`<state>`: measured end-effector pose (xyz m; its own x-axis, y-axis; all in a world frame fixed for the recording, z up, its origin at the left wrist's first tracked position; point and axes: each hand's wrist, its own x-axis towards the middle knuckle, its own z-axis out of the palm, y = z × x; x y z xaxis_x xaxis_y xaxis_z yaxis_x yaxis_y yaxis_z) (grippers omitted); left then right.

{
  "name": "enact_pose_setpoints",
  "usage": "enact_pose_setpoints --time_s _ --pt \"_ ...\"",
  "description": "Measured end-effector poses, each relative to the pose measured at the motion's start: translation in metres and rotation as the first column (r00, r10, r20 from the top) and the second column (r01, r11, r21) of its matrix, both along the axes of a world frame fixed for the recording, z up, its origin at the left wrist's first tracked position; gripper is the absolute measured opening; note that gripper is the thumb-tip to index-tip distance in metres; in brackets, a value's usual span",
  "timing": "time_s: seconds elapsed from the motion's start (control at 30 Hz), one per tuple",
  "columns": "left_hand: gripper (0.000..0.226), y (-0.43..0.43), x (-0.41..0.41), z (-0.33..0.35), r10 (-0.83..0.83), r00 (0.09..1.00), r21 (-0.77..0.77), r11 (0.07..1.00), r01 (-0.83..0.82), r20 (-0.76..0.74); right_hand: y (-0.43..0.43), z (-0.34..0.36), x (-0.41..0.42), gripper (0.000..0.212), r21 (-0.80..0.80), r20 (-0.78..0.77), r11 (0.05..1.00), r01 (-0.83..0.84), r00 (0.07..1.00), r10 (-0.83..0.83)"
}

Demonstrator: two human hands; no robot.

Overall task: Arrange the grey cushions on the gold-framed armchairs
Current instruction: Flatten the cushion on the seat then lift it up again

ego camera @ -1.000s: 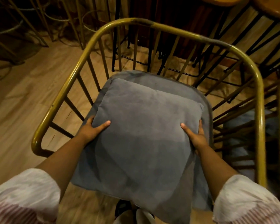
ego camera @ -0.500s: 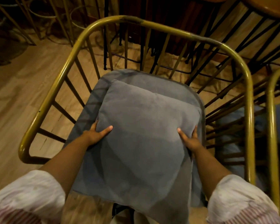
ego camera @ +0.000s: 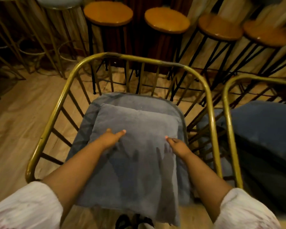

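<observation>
On armchair seat: both hands atop grey cushion

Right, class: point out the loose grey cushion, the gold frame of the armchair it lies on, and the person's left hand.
loose grey cushion (ego camera: 139,123), head view, upper face.
gold frame (ego camera: 155,61), head view, top rail at the back.
left hand (ego camera: 111,138), head view, back of the hand.

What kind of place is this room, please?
Probably a bar or café seating area: a row of round wooden bar stools stands along the far wall, with gold-framed armchairs on a wooden floor.
</observation>
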<state>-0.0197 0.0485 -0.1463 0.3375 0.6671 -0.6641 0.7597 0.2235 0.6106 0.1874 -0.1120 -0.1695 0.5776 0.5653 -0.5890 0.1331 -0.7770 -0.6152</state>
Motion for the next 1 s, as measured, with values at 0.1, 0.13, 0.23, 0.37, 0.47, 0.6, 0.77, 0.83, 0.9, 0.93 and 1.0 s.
enact_pose_setpoints --time_s 0.1,0.13,0.23,0.37,0.47,0.6,0.77,0.83,0.9,0.93,1.0 --pt "0.072 -0.025 0.038 0.068 -0.206 0.979 0.086 0.975 0.205 -0.002 -0.029 0.062 0.007 0.047 0.158 0.059 0.987 0.038 0.997 -0.048" --pt "0.067 -0.035 0.05 0.087 -0.262 0.965 0.107 0.96 0.26 0.0 -0.042 0.082 0.011 0.045 0.19 0.093 0.981 0.047 0.993 -0.066" --pt "0.059 -0.07 0.082 0.133 -0.467 0.883 0.196 0.87 0.452 0.037 -0.086 0.135 0.023 0.042 0.265 0.206 0.962 0.064 0.971 -0.121" --pt "0.052 -0.129 0.124 0.177 -0.621 0.778 0.261 0.77 0.583 0.096 -0.163 0.193 0.048 0.046 0.342 0.29 0.933 0.116 0.931 -0.222" --pt "0.052 -0.185 0.167 0.198 -0.701 0.703 0.297 0.701 0.648 0.119 -0.232 0.22 0.072 0.048 0.384 0.304 0.9 0.204 0.893 -0.332" --pt "0.055 -0.265 0.226 0.222 -0.763 0.629 0.377 0.631 0.678 0.145 -0.321 0.247 0.106 0.047 0.436 0.296 0.85 0.294 0.845 -0.445" --pt "0.068 -0.365 0.3 0.246 -0.797 0.572 0.441 0.592 0.675 0.195 -0.437 0.265 0.152 0.042 0.461 0.34 0.809 0.364 0.77 -0.54" --pt "0.07 -0.399 0.326 0.254 -0.808 0.557 0.463 0.574 0.675 0.191 -0.478 0.27 0.171 0.042 0.437 0.355 0.813 0.386 0.756 -0.55" --pt "0.072 -0.435 0.352 0.26 -0.815 0.539 0.455 0.57 0.684 0.21 -0.518 0.27 0.192 0.047 0.42 0.341 0.799 0.43 0.742 -0.578" --pt "0.073 -0.449 0.365 0.261 -0.816 0.535 0.454 0.57 0.685 0.219 -0.534 0.27 0.203 0.048 0.418 0.32 0.786 0.456 0.736 -0.597" --pt "0.075 -0.47 0.388 0.262 -0.825 0.531 0.465 0.553 0.691 0.192 -0.558 0.267 0.225 0.048 0.422 0.261 0.746 0.516 0.719 -0.645"
